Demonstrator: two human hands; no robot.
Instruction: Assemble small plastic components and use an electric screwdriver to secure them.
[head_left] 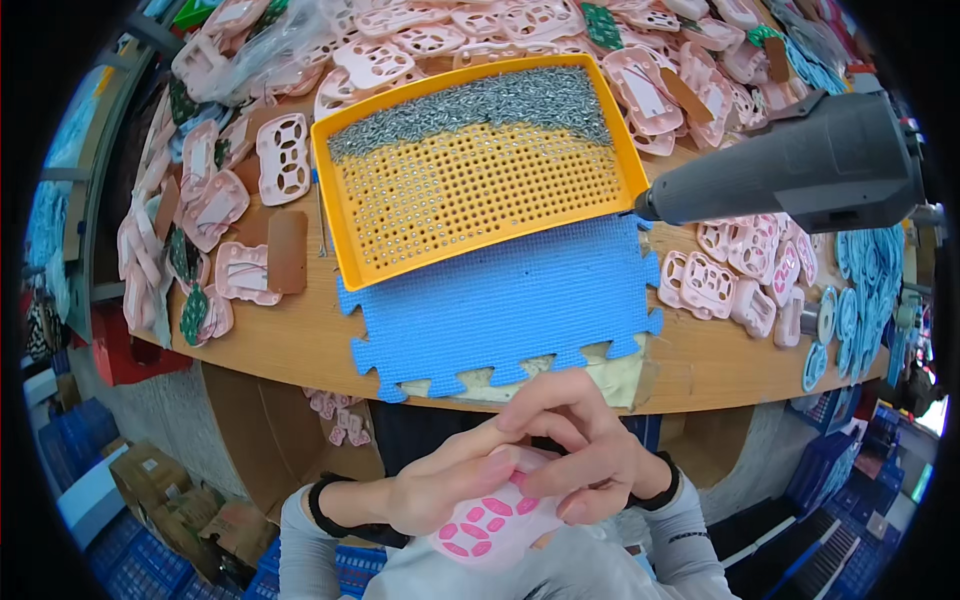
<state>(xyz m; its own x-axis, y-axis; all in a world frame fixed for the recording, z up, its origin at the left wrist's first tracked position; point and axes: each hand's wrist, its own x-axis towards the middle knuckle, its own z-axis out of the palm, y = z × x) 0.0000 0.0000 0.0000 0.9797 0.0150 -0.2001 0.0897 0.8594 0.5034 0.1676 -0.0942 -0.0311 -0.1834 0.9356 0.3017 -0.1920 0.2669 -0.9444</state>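
Note:
Close to my body, below the table's front edge, I hold a pale pink plastic casing with dark pink buttons (495,540). My left hand (440,485) grips it from the left, thumb lying across its upper part. From the right, my right hand (590,450) has its bent fingers at the casing's upper right edge, and its fingertips touch the pink surface there. Whether those fingers also pinch something small is hidden. Both hands meet at the casing's top.
A yellow tray (480,255) of small screws sits on a blue foam mat (500,325). A grey electric screwdriver (790,165) points at the tray's right side. Pink casings (283,158) pile along the table's back and left, with more pink parts (708,285) and light-blue parts (868,270) at right.

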